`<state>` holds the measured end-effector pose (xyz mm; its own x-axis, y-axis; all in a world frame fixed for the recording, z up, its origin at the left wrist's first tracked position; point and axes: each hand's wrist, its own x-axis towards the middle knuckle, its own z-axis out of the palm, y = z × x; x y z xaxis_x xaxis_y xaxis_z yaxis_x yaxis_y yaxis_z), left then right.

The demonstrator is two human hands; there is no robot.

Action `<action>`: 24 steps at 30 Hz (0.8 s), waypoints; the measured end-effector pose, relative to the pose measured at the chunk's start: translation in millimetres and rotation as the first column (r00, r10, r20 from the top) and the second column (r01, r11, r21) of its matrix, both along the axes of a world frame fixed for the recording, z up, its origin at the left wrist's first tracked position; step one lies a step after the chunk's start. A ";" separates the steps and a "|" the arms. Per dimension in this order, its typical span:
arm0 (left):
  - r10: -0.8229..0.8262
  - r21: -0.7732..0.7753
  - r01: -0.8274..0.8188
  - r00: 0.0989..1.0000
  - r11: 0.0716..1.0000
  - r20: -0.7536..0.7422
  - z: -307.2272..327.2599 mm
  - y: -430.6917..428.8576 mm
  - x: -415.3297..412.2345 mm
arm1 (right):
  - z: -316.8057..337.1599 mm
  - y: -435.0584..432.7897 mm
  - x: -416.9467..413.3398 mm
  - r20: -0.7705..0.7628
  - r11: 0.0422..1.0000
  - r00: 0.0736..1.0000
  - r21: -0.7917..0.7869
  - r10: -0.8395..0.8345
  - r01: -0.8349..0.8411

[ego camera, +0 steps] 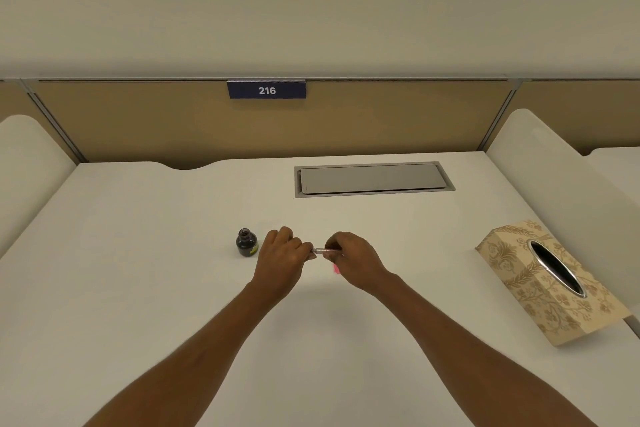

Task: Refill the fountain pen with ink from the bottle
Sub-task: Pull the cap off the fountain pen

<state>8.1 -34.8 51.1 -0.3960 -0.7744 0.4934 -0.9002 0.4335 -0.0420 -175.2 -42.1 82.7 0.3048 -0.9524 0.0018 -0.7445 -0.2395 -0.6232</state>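
Pen (pixel 322 250) lying crosswise, gripped by both hands, open ink bottle (pixel 246 242) left

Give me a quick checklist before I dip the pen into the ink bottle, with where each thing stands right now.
1. Ink bottle uncapped: ok, its mouth shows open.
2. Bottle upright on the desk: ok.
3. Ink in the bottle: ok, it looks dark inside; exact level cannot tell.
4. Pen held firmly: ok, left hand and right hand each grip an end.
5. Pen opened and nib exposed: cannot tell, the fingers hide most of it.
6. Tissue ready for drips: not ok, none is pulled from the tissue box.
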 end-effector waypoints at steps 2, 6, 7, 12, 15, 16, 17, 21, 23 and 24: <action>0.007 0.006 -0.007 1.000 1.000 0.009 -0.3 0.6 0.0 | -1.6 2.7 -1.0 0.052 1.000 0.999 -0.019 -0.010 0.011; 0.022 -0.006 -0.022 1.000 1.000 -0.001 1.0 3.7 -0.7 | -7.3 5.0 -3.0 0.003 0.986 0.998 -0.154 0.060 -0.059; 0.022 -0.012 -0.022 1.000 1.000 -0.005 1.9 4.2 -0.8 | -6.2 4.1 -3.0 -0.011 0.987 0.998 -0.143 0.066 -0.067; 0.018 -0.020 -0.018 1.000 1.000 -0.004 5.4 4.3 0.0 | 5.5 0.7 0.2 -0.136 0.998 0.989 -0.024 0.052 -0.056; 0.010 -0.014 -0.010 1.000 1.000 0.012 6.5 4.5 0.9 | 5.6 2.9 -0.2 -0.075 0.999 0.997 -0.011 0.030 -0.031; 0.010 -0.014 -0.009 1.000 1.000 0.013 6.7 5.0 0.8 | 4.6 3.2 -0.4 -0.030 1.000 0.999 -0.004 0.013 -0.013; 0.009 -0.016 -0.009 1.000 1.000 0.011 6.8 5.7 0.6 | 4.8 4.0 -0.5 0.007 1.000 1.000 -0.006 -0.001 0.001; 0.014 -0.043 -0.014 1.000 0.999 -0.002 9.9 7.7 -1.7 | 2.3 6.3 -3.1 0.027 0.992 1.000 -0.125 -0.004 0.007; 0.015 -0.054 -0.015 1.000 0.998 -0.001 11.2 8.2 -1.8 | 1.9 5.9 -5.1 0.022 0.991 1.000 -0.137 0.012 -0.009; 0.017 -0.058 -0.017 1.000 0.998 0.001 11.6 8.4 -1.3 | 3.0 5.6 -5.7 0.020 0.991 1.000 -0.129 0.018 -0.016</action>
